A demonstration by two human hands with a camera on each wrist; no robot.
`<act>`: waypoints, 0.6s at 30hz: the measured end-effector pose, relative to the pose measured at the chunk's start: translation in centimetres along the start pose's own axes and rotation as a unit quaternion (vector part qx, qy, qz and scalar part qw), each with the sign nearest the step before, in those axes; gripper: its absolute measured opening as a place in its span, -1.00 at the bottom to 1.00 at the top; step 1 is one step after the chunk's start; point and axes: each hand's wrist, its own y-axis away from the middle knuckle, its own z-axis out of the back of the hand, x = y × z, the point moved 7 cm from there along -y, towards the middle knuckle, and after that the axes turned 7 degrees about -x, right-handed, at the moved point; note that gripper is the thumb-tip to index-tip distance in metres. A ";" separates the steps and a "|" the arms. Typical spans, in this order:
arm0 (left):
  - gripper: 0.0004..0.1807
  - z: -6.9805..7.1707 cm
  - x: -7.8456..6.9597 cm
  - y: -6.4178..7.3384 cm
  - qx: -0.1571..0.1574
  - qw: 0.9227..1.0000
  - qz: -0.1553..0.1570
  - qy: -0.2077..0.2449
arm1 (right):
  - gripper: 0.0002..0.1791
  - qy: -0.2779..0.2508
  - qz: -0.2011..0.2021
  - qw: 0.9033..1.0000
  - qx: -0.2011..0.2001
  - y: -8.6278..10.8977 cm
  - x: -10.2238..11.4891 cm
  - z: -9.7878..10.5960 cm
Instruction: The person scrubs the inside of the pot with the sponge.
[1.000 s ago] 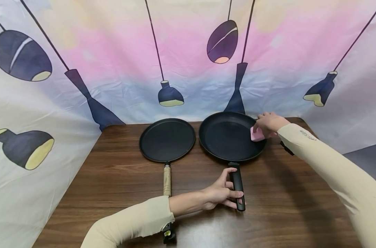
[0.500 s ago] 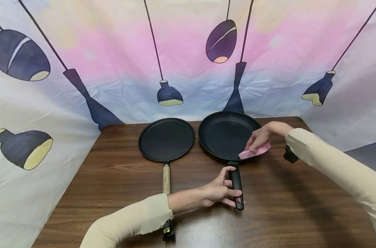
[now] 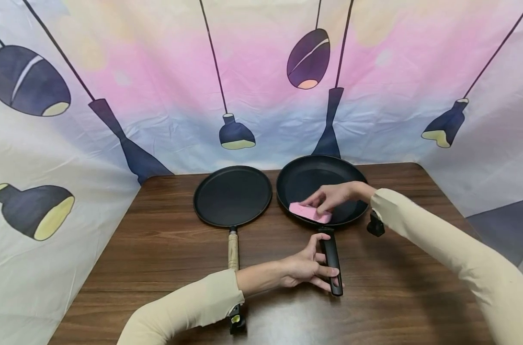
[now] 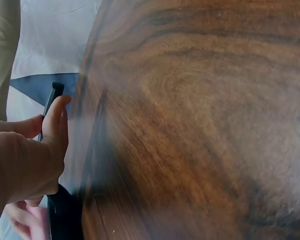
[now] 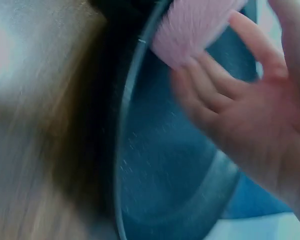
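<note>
A deep black frying pan (image 3: 317, 179) stands at the back of the table, its black handle (image 3: 332, 251) toward me. My left hand (image 3: 306, 264) grips that handle, thumb and fingers on either side of it; the left wrist view shows the same hold from the side. In my right hand (image 3: 332, 196) is a pink sponge (image 3: 302, 211), pinched between thumb and fingertips. The sponge lies against the pan's near inner wall, just left of where the handle joins. Up close, the right wrist view has the sponge (image 5: 195, 30) at the pan's rim (image 5: 125, 110), somewhat blurred.
Left of the frying pan lies a flat black griddle pan (image 3: 233, 195) with a wooden handle (image 3: 233, 249), partly covered by my left forearm. Both pans sit on a brown wooden table (image 3: 158, 239). A cloth backdrop (image 3: 166, 86) printed with lamps hangs behind the table.
My right hand has swept the sponge from the frying pan's right side along the near rim to the left of the handle joint. The left hand keeps its hold on the handle.
</note>
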 end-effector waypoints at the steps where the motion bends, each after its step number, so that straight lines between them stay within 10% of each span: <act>1: -0.20 0.0 0.0 -0.1 0.003 1.000 0.002 0.002 | -0.30 0.011 0.020 0.999 -0.029 -0.6 0.1 0.2; 7: -0.22 0.1 -0.3 -0.2 0.014 1.000 0.021 -0.001 | -0.21 0.107 0.070 0.970 -0.206 -3.7 1.1 1.9; 18: -0.20 0.0 -0.1 0.0 0.000 1.000 0.014 -0.002 | -0.11 0.226 -0.087 0.913 -0.330 -7.1 0.1 5.6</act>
